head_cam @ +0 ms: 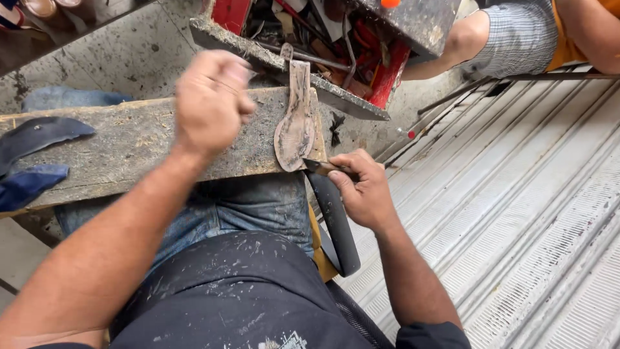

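Observation:
A worn wooden board (129,139) lies across my lap. On its right end rests a brown, sole-shaped leather piece (295,123), its heel end overhanging the board's near edge. My right hand (365,190) grips a small knife (321,168) whose blade meets the rounded end of the sole. A long dark rubber strip (337,226) hangs down from under that hand, beside my knee. My left hand (210,100) is raised above the board, left of the sole, with its fingers curled shut and nothing visible in it.
A red, grimy toolbox (336,52) full of tools stands just beyond the board. Another person's limb and checked cloth (510,39) show at the top right. A ribbed metal surface (516,207) runs along the right. Dark and blue leather scraps (35,155) lie on the board's left end.

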